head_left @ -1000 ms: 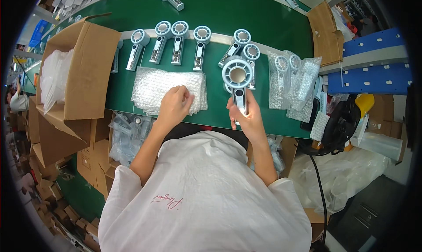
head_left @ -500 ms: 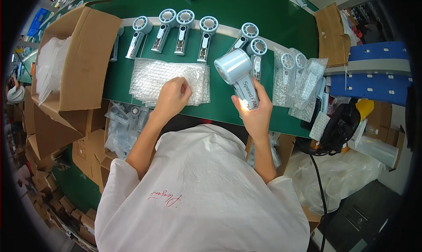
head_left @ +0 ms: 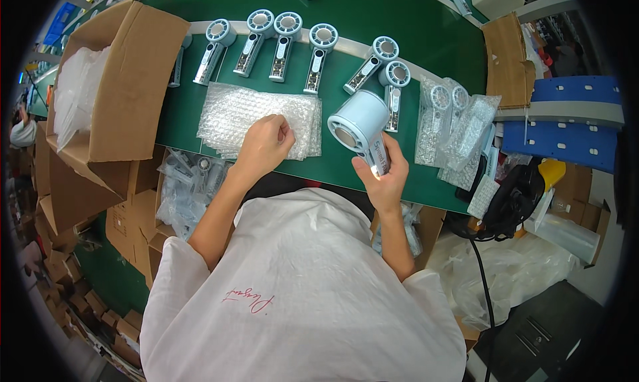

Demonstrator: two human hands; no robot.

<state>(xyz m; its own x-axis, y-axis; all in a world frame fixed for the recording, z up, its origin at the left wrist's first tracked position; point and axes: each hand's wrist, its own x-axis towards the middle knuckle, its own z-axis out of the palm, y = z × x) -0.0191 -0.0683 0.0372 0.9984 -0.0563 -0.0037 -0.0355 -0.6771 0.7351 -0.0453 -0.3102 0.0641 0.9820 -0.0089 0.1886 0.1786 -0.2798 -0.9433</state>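
My right hand (head_left: 385,179) grips a pale blue handheld fan (head_left: 359,119) by its handle, with the round head up and tilted left. The fan is held above the green table's near edge. My left hand (head_left: 267,142) has its fingers curled in, and it rests over the stack of bubble-wrap bags (head_left: 246,105); whatever is between its fingertips, if anything, is hidden. Several more handheld fans lie in a row beyond, among them one fan (head_left: 321,55) behind the bags and another fan (head_left: 394,92) just behind the held one.
Fans in bubble-wrap bags (head_left: 444,129) lie at the table's right. An open cardboard box (head_left: 136,82) holding clear plastic bags stands at the left. Below the table edge, another box holds bagged fans (head_left: 193,189). A black cable (head_left: 484,289) hangs at the right.
My right hand has turned the fan, so its head faces more toward me and the handle is foreshortened. My left hand stays curled over the bags. The view has shifted slightly.
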